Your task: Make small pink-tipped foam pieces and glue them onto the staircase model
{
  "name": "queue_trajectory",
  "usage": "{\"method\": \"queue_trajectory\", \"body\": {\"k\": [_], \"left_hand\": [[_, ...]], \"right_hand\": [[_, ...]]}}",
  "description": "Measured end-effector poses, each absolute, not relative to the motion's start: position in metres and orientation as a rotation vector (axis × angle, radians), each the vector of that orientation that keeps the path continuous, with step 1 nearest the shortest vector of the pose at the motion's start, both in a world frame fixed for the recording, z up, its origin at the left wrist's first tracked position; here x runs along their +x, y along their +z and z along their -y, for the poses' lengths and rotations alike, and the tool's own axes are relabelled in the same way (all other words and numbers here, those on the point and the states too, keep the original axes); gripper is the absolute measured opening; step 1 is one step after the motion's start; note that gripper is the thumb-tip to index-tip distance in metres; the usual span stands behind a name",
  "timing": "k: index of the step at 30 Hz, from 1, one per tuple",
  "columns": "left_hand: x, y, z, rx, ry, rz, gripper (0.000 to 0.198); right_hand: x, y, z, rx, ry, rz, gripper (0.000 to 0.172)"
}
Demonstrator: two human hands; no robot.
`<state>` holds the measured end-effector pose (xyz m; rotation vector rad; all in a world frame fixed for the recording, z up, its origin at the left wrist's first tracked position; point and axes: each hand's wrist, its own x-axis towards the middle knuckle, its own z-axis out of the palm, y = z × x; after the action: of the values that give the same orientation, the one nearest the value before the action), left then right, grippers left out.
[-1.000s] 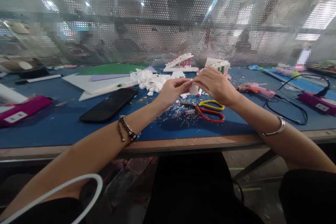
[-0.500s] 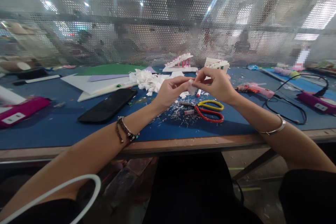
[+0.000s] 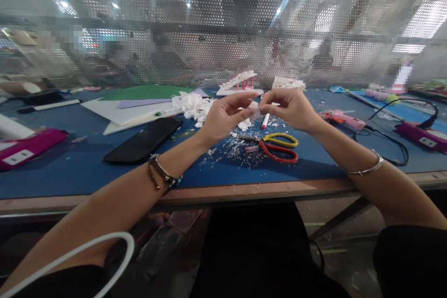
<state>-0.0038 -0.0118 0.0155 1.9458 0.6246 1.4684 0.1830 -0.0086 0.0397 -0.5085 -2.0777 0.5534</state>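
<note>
Both hands are raised over the blue table (image 3: 87,167) and meet at a small white piece (image 3: 254,112). My left hand (image 3: 225,116) pinches one side of it with thumb and fingers. My right hand (image 3: 291,109) pinches the other side, fingers curled. Just below them lie red-and-yellow scissors (image 3: 277,145), a red-and-white marker (image 3: 265,121) and scattered white shavings (image 3: 237,149). A heap of white scraps (image 3: 195,104) sits behind my left hand.
A black phone (image 3: 145,139) lies left of centre, near white, purple and green sheets (image 3: 132,104). Magenta devices sit at far left (image 3: 28,145) and far right (image 3: 424,136), with a black cable (image 3: 384,142) and a pink glue gun (image 3: 340,118). Two small white models (image 3: 240,84) stand by the perforated screen.
Both hands have lifted slightly and drawn a little apart, the right wrist turning outward, while they keep pinching the small white piece. The marker beneath them has come into view.
</note>
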Motion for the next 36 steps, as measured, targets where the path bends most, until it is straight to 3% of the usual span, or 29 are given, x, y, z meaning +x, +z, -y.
{"method": "queue_trajectory", "body": {"k": [11, 26, 32, 36], "left_hand": [[-0.005, 0.016, 0.011, 2.061, 1.523, -0.609, 0.021], [-0.006, 0.019, 0.019, 2.187, 1.45, -0.616, 0.027], [-0.005, 0.02, 0.022, 2.26, 1.509, -0.629, 0.017], [-0.005, 0.018, 0.018, 2.26, 1.559, -0.638, 0.013]], "right_hand": [[0.179, 0.033, 0.007, -0.487, 0.608, 1.977, 0.021], [0.18, 0.034, 0.01, -0.434, 0.685, 2.011, 0.024], [0.18, 0.032, 0.009, -0.487, 0.574, 2.052, 0.027], [0.18, 0.034, 0.009, -0.559, 0.292, 2.076, 0.025]]}}
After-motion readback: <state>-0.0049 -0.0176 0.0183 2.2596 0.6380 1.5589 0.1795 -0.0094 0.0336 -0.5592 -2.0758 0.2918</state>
